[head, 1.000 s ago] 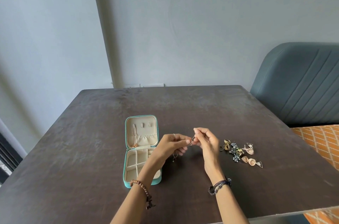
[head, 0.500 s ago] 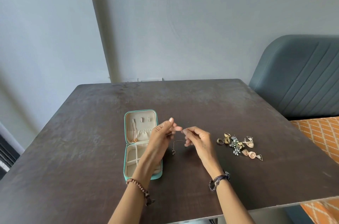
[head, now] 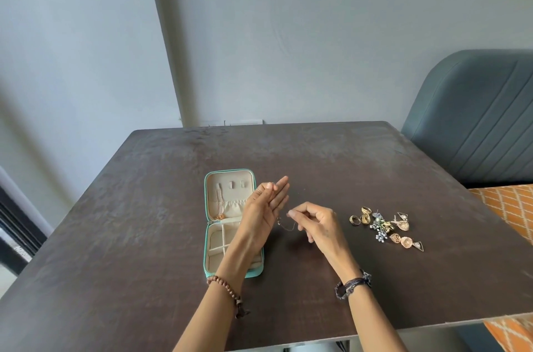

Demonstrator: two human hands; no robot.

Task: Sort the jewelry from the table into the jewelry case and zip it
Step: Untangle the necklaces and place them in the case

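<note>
Progress: the sorting is looking barely begun; one chain is hanging in the case, one is being handled, and the pile and the zipping are remaining.
Case (head: pixel 208 239): it is lying open and unzipped on the table (head: pixel 144 236), lid flat on the far side, tray on the near side.
Case contents: a gold chain (head: pixel 219 204) is hanging from a hook in the lid, its pendant just above the hinge; the tray compartments that are showing are holding nothing I can make out, and the right ones are hiding under the forearm.
Left hand (head: pixel 264 209): it is hovering over the case's right edge, fingers straight and together, gripping nothing that is showing.
Thin chain (head: pixel 285 225): it is dangling just right of the case, between the two hands, clear of the table.
Right hand (head: pixel 315 223): it is pinching the thin chain's upper end with curled fingertips, right of the case.
Pile of jewelry (head: pixel 383 226): rings and earrings are waiting well right of the case, untouched.
</note>
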